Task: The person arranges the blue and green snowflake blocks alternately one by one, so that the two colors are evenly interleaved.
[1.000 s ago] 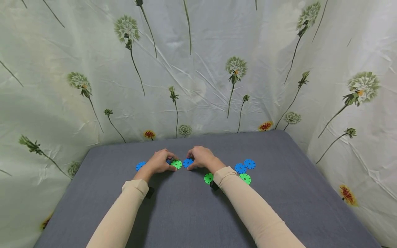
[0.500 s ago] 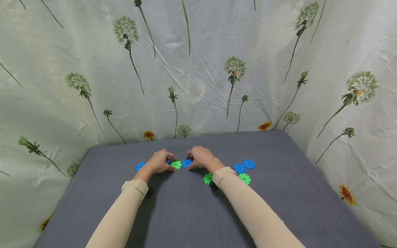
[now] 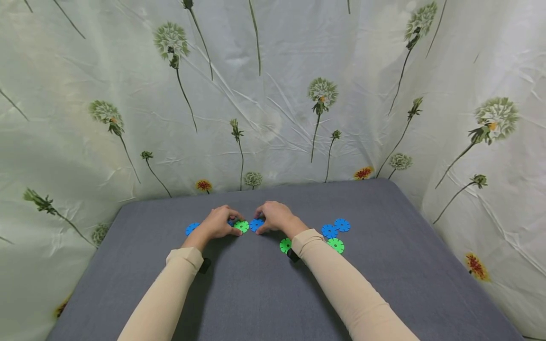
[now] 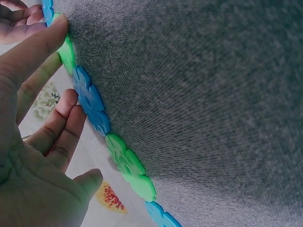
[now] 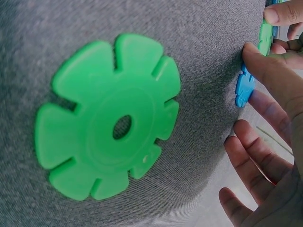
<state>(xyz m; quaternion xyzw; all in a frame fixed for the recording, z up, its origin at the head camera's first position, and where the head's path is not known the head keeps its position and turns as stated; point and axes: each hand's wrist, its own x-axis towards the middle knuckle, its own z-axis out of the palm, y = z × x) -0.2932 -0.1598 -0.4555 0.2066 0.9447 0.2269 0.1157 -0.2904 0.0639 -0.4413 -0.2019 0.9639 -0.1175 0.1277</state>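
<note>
My left hand [image 3: 218, 222] lies at the far middle of the table, its thumb and forefinger around the edges of a green notched plastic disc [image 3: 241, 226]. Right beside that disc, my right hand [image 3: 275, 216] holds a blue notched disc [image 3: 256, 225] by its edges between thumb and finger. Both discs lie flat on the cloth. The left wrist view shows the row running on under my left hand: a blue disc [image 4: 91, 101], a green disc [image 4: 129, 165] and another blue disc [image 4: 161, 216]. From above, my left hand hides part of this row.
Near my right forearm lies a green disc [image 3: 286, 245], large in the right wrist view. Beyond that forearm are two blue discs [image 3: 330, 231] and another green disc [image 3: 336, 245]. A grey cloth covers the table [image 3: 247, 293]; a flowered curtain [image 3: 273, 118] hangs behind it.
Hands and discs keep their places on the table. Only the head view shifts very slightly.
</note>
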